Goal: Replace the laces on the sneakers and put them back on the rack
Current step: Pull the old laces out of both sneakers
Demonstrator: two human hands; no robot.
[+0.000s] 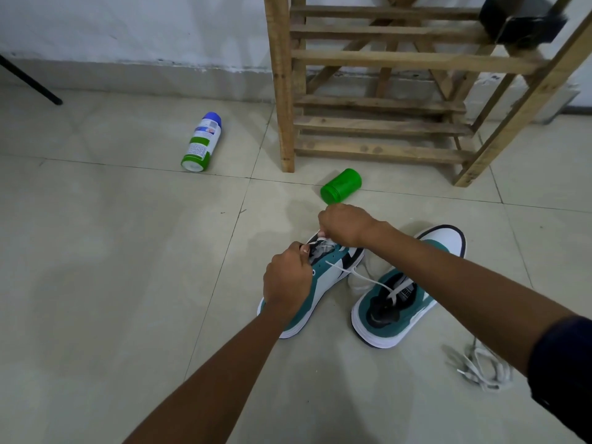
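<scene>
Both hands down on left sneaker point(323, 283) on tile floor. Left hand point(288, 280) curled over its side, fingers pinched at eyelets; right hand point(344, 224) just above toe end, pinching white lace point(362, 277). Lace trails into right sneaker point(397, 302) beside it. Old laces point(477, 366) piled near right forearm. Wooden rack point(384, 100) behind.

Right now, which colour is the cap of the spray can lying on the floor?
Blue cap, on the spray can; head view.

A pale tiled floor point(112, 283) is seen, on which are laid two sneakers point(394, 302), loose laces point(480, 366), a spray can point(201, 144), a green jar point(341, 185), perhaps a cloth point(365, 274), and a wooden rack point(378, 126).
</scene>
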